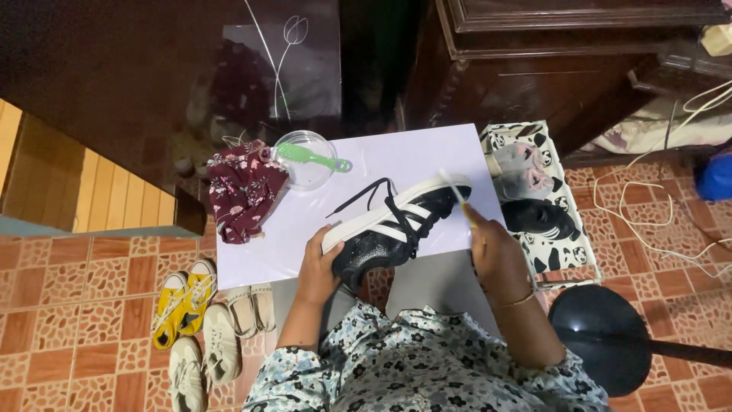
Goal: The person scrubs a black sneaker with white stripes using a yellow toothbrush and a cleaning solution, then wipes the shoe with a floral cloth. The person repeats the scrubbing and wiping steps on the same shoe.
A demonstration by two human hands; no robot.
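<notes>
My left hand (320, 267) grips the heel end of a black sneaker (393, 227) with white stripes, a white sole and loose black laces, held tilted over the near edge of a small white table (396, 156). My right hand (492, 248) holds a thin toothbrush (460, 195) with a yellow handle, its bristle end touching the white sole near the toe of the shoe.
On the table sit a dark red floral cloth (244, 191) and a clear bowl (305, 160) with a green brush (311, 158) across it. A cow-patterned rack (553, 248) with shoes stands right. Yellow and beige shoes (202, 320) lie on the tiled floor left. A black round stool (602, 336) is at lower right.
</notes>
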